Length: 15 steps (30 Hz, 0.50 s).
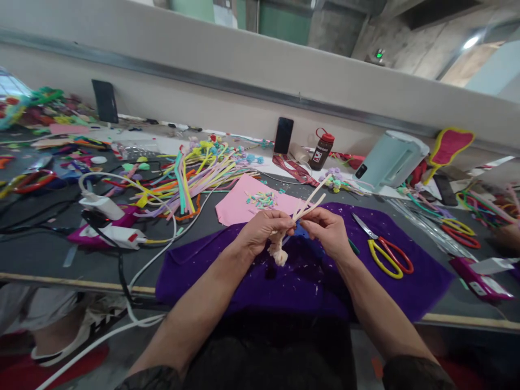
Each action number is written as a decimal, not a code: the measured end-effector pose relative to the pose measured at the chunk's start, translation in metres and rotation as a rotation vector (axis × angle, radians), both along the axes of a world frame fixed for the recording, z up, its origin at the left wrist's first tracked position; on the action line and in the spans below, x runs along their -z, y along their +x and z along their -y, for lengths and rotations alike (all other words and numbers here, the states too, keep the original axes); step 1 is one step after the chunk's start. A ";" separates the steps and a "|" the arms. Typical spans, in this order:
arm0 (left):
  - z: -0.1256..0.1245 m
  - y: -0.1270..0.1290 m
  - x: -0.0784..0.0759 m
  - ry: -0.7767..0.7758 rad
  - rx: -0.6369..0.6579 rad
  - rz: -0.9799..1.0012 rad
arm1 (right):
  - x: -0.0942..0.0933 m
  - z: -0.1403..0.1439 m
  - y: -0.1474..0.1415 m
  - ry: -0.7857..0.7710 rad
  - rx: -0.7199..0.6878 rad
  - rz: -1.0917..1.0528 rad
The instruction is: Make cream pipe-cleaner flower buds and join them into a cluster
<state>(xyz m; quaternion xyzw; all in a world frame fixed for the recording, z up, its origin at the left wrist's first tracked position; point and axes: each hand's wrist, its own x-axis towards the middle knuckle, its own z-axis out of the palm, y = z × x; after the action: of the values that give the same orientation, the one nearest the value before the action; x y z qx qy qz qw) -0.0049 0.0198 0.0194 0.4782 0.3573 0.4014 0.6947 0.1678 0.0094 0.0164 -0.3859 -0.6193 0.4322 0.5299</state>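
Observation:
Cream-coloured pipe cleaners (311, 207) stick up between my hands, their free ends pointing to the upper right. My left hand (266, 230) pinches them near their lower part, and a fluffy cream bunch (279, 254) hangs below its fingers. Close beside it, my right hand (327, 230) has thumb and fingers pressed together at the pipe cleaners; the exact contact is partly hidden. Beneath both hands lies a purple cloth (203, 265). Scissors (385, 250) with one red and one yellow handle rest on the cloth, to the right of my right hand.
A pink sheet (233, 203) holds small coloured snippets. Bundled pipe cleaners (190, 189) and a power strip (109, 227) with cables lie left. Behind stand a phone (283, 135), a brown bottle (322, 151) and a pale blue box-like device (392, 160). Another person's hand (509, 235) shows far right.

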 end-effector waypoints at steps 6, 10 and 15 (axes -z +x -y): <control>0.003 0.001 -0.003 -0.015 0.011 -0.002 | 0.009 -0.002 -0.005 -0.067 -0.037 -0.114; 0.003 0.003 -0.001 -0.018 0.005 -0.004 | 0.014 -0.004 -0.007 -0.085 -0.061 -0.220; 0.002 0.005 0.004 -0.001 -0.012 0.029 | 0.012 -0.003 -0.009 -0.078 -0.046 -0.245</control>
<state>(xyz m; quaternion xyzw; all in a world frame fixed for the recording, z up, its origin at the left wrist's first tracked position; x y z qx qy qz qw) -0.0001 0.0178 0.0154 0.4700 0.3500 0.4122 0.6977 0.1592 0.0125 0.0043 -0.3363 -0.5415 0.5117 0.5761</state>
